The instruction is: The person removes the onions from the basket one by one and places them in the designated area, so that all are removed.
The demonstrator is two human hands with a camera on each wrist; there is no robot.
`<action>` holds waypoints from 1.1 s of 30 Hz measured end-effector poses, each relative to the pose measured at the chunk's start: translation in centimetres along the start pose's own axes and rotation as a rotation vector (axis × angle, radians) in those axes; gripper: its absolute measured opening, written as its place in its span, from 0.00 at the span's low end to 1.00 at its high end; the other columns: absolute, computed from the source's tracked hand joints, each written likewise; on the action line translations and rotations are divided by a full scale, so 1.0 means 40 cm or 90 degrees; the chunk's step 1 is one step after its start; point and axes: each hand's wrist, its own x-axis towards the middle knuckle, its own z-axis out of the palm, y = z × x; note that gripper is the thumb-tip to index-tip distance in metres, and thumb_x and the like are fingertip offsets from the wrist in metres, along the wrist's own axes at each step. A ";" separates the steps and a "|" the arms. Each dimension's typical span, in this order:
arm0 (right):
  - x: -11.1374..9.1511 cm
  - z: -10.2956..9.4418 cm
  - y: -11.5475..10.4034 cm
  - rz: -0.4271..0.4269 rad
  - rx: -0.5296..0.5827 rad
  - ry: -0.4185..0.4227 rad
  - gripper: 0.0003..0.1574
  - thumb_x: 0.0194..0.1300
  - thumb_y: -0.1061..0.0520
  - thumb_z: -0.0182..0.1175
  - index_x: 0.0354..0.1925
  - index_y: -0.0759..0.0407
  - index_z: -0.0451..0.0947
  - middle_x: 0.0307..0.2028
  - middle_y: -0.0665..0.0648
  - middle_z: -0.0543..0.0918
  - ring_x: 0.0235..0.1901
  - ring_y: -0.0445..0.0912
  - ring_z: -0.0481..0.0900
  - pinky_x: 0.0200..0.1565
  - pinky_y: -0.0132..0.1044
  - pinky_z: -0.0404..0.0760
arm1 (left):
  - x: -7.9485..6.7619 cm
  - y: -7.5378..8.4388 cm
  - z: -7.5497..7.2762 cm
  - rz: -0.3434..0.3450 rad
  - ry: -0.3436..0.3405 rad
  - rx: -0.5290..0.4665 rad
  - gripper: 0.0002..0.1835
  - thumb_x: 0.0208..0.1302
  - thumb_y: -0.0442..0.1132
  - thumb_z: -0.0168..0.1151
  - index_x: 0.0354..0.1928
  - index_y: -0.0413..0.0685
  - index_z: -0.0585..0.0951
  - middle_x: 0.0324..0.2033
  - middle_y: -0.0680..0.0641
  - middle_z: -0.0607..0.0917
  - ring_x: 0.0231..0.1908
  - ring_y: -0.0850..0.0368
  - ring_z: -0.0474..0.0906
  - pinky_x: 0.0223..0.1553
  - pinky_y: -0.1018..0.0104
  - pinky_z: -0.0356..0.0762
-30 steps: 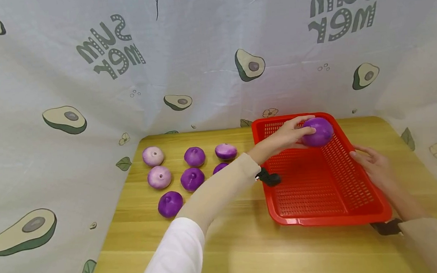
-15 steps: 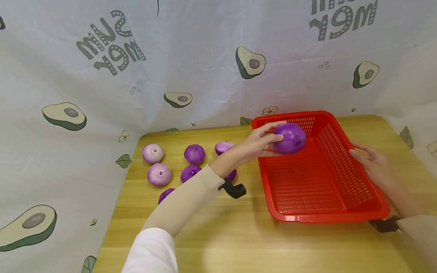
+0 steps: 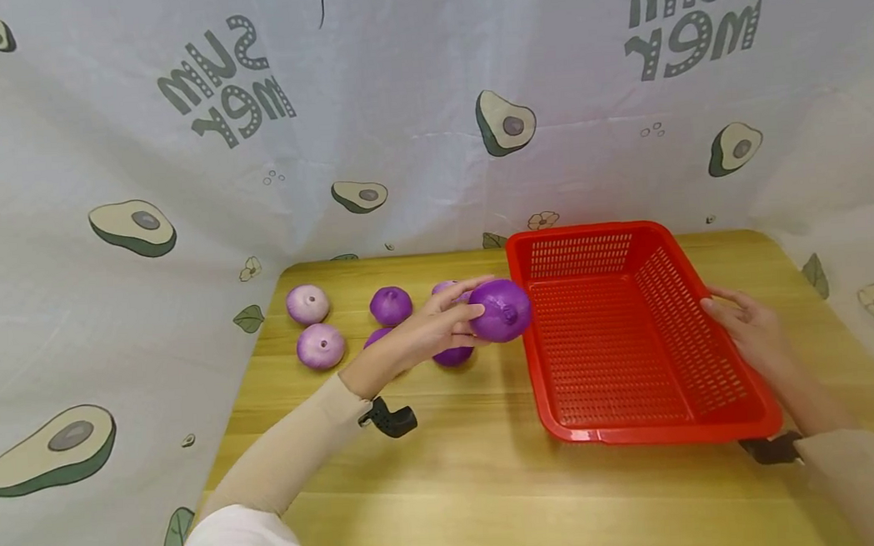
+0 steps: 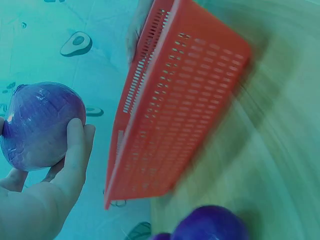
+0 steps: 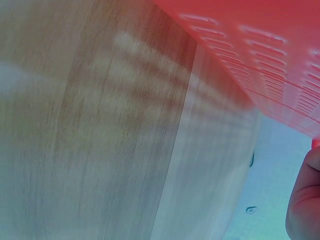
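A purple onion [image 3: 503, 311] is in my left hand [image 3: 429, 332], raised just left of the red plastic basket [image 3: 642, 436]. In the left wrist view, the fingers and thumb curl around the onion [image 4: 42, 127], and the perforated basket wall [image 4: 175, 110] stands to its right. My right hand [image 3: 748, 329] grips the basket's right rim; in the right wrist view only part of that hand [image 5: 306, 200] shows at the edge. Behind and below the left hand, another purple onion [image 3: 453, 358] lies on the table, partly covered.
Two pale onions [image 3: 320, 346] sit at the left of the wooden table [image 3: 541, 500]. A dark purple onion [image 3: 391, 306] lies nearer the middle, with others partly hidden by the left arm. A printed curtain [image 3: 396, 100] hangs behind the table.
My left hand has carried the purple onion leftward, from above the basket to beyond its left rim. The right hand has stayed at the basket's right rim.
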 end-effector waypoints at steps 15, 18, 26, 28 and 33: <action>0.001 0.006 -0.005 0.004 -0.091 0.016 0.19 0.76 0.59 0.55 0.50 0.30 0.76 0.32 0.37 0.86 0.26 0.37 0.85 0.24 0.31 0.83 | -0.166 -0.135 -0.093 -0.035 0.065 -0.031 0.31 0.77 0.33 0.48 0.78 0.45 0.54 0.72 0.32 0.58 0.64 0.34 0.69 0.64 0.36 0.62; 0.002 0.006 -0.003 0.000 -0.051 0.010 0.19 0.76 0.60 0.54 0.50 0.32 0.77 0.31 0.40 0.87 0.26 0.38 0.85 0.24 0.31 0.83 | -0.181 -0.158 -0.101 -0.040 0.070 -0.016 0.31 0.77 0.34 0.49 0.78 0.44 0.54 0.71 0.31 0.59 0.63 0.36 0.71 0.63 0.38 0.65; 0.002 0.006 -0.005 -0.003 -0.105 0.016 0.19 0.76 0.58 0.55 0.50 0.28 0.75 0.32 0.37 0.86 0.26 0.36 0.85 0.24 0.31 0.82 | -0.210 -0.209 -0.108 -0.067 0.090 0.014 0.31 0.77 0.35 0.50 0.77 0.45 0.56 0.68 0.30 0.63 0.60 0.37 0.74 0.60 0.46 0.73; 0.001 0.006 -0.004 -0.001 -0.102 0.015 0.19 0.76 0.58 0.55 0.50 0.29 0.75 0.32 0.37 0.86 0.26 0.37 0.85 0.24 0.31 0.82 | -0.215 -0.221 -0.110 -0.068 0.096 0.021 0.31 0.77 0.36 0.50 0.77 0.44 0.55 0.66 0.30 0.65 0.59 0.38 0.75 0.60 0.46 0.73; 0.000 0.005 -0.002 0.002 -0.043 0.011 0.19 0.76 0.60 0.55 0.50 0.32 0.77 0.32 0.40 0.87 0.26 0.38 0.85 0.24 0.31 0.83 | -0.227 -0.247 -0.114 -0.072 0.123 0.020 0.31 0.77 0.36 0.50 0.77 0.42 0.54 0.65 0.30 0.67 0.56 0.42 0.78 0.60 0.46 0.74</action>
